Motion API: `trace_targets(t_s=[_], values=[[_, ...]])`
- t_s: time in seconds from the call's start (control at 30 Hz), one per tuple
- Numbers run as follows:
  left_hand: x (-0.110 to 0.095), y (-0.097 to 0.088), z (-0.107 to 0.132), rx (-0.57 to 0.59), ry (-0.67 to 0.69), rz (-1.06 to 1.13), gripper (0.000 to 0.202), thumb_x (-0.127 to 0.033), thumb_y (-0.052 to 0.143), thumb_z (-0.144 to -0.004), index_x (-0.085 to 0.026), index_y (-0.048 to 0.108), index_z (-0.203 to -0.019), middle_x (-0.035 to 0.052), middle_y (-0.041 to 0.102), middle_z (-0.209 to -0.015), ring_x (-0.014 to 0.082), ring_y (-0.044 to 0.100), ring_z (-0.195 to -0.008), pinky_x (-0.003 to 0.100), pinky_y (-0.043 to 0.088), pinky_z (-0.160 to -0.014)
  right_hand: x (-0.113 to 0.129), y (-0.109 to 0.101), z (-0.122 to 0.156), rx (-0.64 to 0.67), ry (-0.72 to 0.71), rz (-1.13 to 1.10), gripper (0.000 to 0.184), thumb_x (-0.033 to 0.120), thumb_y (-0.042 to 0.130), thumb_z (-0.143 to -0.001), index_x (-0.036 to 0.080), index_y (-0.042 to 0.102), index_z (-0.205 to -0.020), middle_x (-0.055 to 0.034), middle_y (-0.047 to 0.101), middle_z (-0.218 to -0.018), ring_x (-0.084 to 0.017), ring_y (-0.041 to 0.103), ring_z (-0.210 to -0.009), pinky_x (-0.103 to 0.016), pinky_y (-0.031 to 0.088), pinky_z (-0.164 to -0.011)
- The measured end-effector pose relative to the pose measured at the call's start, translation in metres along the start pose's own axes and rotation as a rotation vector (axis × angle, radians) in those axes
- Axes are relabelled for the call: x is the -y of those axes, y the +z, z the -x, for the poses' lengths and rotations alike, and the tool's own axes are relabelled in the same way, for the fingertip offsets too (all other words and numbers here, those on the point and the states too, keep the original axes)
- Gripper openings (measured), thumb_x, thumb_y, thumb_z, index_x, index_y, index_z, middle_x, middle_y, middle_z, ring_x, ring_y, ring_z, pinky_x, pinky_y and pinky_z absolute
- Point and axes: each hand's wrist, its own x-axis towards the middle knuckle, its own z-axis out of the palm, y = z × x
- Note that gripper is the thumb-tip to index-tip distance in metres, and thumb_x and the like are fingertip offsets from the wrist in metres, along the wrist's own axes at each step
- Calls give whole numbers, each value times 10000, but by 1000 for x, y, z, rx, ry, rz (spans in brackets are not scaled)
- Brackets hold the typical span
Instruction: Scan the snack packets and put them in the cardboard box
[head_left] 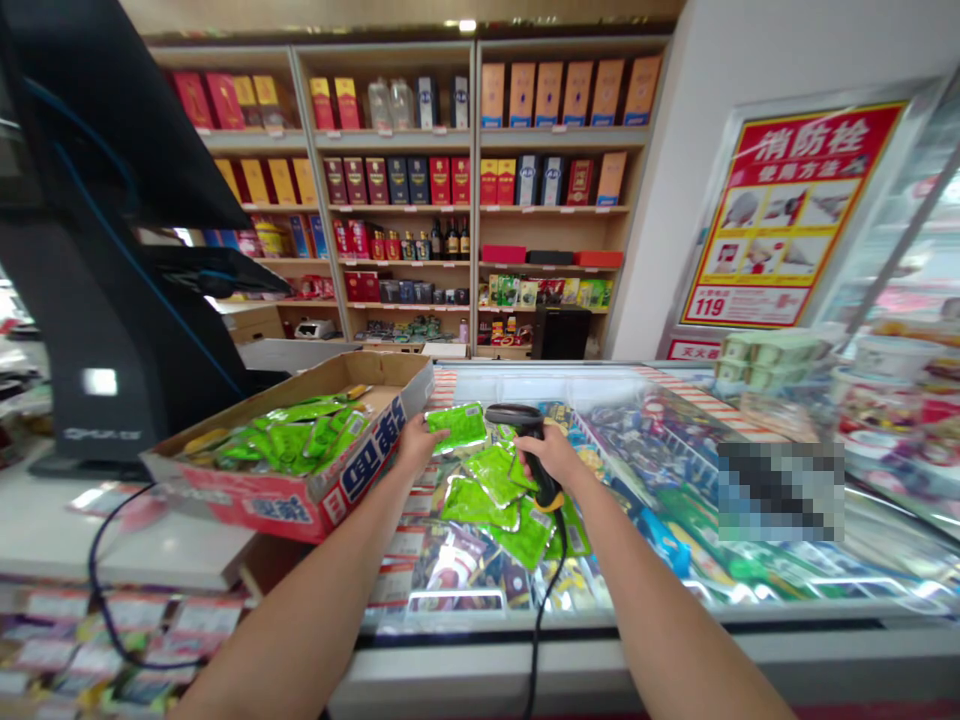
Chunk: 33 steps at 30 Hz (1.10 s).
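Back wall: tall wooden shelving [472, 135] in three bays, filled with boxed liquor, gift cartons [570, 90] and a few bottles
Right wall: white wall [645, 250] bearing a framed red-and-yellow fire hydrant instruction poster [784, 215]
Ceiling: small bright light [466, 25] above the shelving
Left: black checkout stand [97, 320] on a white counter [112, 530]
Foreground: glass-topped display freezer [825, 640] with a white front rim
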Motion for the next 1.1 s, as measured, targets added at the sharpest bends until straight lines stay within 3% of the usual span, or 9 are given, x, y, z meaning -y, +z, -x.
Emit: trace_targets(t_s=[0.37,0.87,1.0,1.1], values=[[4,2,7,46,13,67,620,-366,899,-330,-159,576,-817,19,688,-700,209,671,-700,329,515,-715,-2,1,-1,4,1,4,160,291,644,-643,184,533,-601,21,556,-466,-122,521,-366,-237,440,-367],[4,4,7,21,0,58,571,-304,899,-348,-168,553,-782,12,686,-693,219,676,-721,343,523,-731,-2,3,0,13,33,-1,178,310,648,-615,177,536,-579,15,555,-460,-126,510,-349,-252,428,-349],[-15,9,8,-36,58,-92,420,-249,845,-459,-169,549,-746,23,667,-698,213,653,-699,333,511,-692,0,8,-1,5,25,-51,179,318,659,-600,170,572,-647,25,562,-460,-125,512,-349,-248,433,-351],[-50,7,8,-137,199,-258,297,-223,772,-560,-171,557,-758,19,647,-703,204,638,-717,318,502,-704,14,18,-2,34,23,-103,179,322,661,-614,166,578,-644,15,574,-473,-124,522,-363,-243,435,-354]])
